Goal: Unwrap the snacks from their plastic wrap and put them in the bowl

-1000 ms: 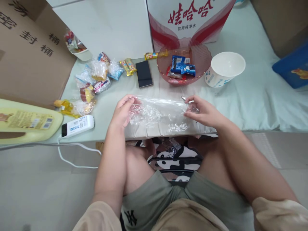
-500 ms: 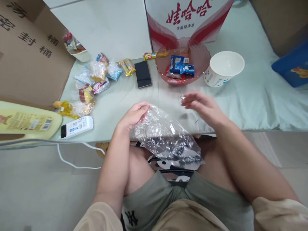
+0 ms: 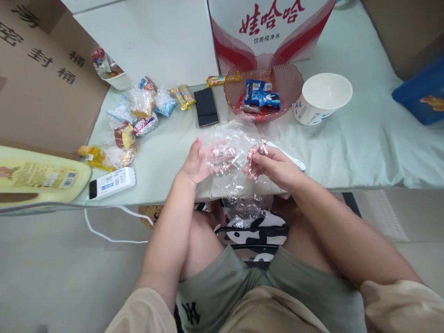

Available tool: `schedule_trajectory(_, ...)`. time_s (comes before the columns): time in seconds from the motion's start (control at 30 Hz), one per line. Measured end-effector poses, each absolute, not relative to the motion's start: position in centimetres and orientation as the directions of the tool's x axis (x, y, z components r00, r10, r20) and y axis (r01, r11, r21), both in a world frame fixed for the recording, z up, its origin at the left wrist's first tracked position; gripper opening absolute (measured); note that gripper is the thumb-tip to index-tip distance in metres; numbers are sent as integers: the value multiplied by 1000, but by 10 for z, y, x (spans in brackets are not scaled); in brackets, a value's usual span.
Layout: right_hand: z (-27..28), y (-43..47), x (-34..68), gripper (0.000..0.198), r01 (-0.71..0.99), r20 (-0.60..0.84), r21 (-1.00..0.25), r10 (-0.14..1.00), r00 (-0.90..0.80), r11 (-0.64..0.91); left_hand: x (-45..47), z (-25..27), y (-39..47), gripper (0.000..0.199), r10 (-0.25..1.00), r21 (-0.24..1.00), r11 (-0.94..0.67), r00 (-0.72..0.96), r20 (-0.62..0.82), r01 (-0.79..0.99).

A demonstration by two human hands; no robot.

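A clear crinkled plastic bag (image 3: pixel 239 185) stretches between my hands at the front edge of the cloth-covered surface, its lower end hanging over my lap. My left hand (image 3: pixel 208 162) is open, fingers spread, seen through the film; whether it is inside or behind the bag I cannot tell. With bent fingers, my right hand (image 3: pixel 272 164) pinches the other side of the bag. A slim white tool with a metal tip, perhaps a utility knife (image 3: pixel 287 157), lies just beyond my right hand, partly hidden by it.
A pink glass bowl (image 3: pixel 232 101) holds wrapped snacks; a white paper bucket (image 3: pixel 326 95) stands right of it. A black phone (image 3: pixel 206 107), wrapped snacks (image 3: pixel 142 104), a white device (image 3: pixel 113 182) and a yellow bottle (image 3: pixel 45 175) are left. Boxes (image 3: pixel 267 27) line the back.
My right hand has moved down and left onto the bag and grips it. My left fingers have spread, the bag has risen between the hands, and the white tool now shows on the cloth.
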State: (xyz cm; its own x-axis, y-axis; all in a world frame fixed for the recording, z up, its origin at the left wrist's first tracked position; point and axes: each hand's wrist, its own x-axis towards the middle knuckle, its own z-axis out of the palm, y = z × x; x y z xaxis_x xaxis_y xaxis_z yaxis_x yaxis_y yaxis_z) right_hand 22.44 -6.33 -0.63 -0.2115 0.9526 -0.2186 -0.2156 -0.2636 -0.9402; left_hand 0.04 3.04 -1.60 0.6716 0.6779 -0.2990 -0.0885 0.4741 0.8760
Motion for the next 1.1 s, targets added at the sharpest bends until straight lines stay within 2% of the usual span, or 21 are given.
schedule_trajectory(0.1, -12, -58, 219, 23, -201, -310, -931, 951, -3, -304, 12, -18, 23, 87, 591, 856, 511, 755, -282, -80)
schedule_trajectory(0.17, -14, -56, 218, 18, -193, -344, -925, 937, 65, -327, 19, -17, 18, 76, 586, 864, 502, 751, -305, -40)
schedule_trajectory(0.23, -14, -56, 219, 20, -199, -317, -934, 945, 84, -295, 24, -15, 15, 58, 639, 886, 464, 691, -337, 2)
schedule_trajectory(0.3, -15, -58, 220, 31, -188, -258, -952, 964, 70, -242, 26, -14, 16, 42, 714, 906, 422, 607, -349, 25)
schedule_trajectory(0.37, -16, -58, 221, 36, -138, -246, -961, 969, 24, -241, 26, -13, 18, 35, 772, 919, 394, 534, -345, 23)
schedule_trajectory(0.47, -16, -58, 221, 19, -6, -312, -950, 949, -52, -313, 25, -14, 21, 32, 826, 932, 360, 448, -341, 46)
schedule_trajectory(0.57, -14, -57, 220, 16, 59, -347, -938, 933, -95, -343, 23, -17, 22, 28, 827, 922, 360, 409, -386, 141)
schedule_trajectory(0.7, -13, -57, 222, 15, -3, -348, -936, 923, -164, -353, 18, -16, 21, 31, 764, 883, 419, 444, -468, 211)
schedule_trajectory(0.87, -18, -55, 225, 38, -54, -328, -939, 934, -144, -338, 13, -10, 19, 50, 665, 879, 440, 592, -456, 183)
schedule_trajectory(1.0, -15, -58, 228, 49, -124, -207, -967, 969, -133, -223, 8, -8, 17, 49, 709, 905, 393, 573, -410, 162)
schedule_trajectory(1.1, -14, -61, 229, 38, -203, -91, -972, 985, -150, -121, 3, -7, 16, 46, 761, 932, 363, 570, -310, 23)
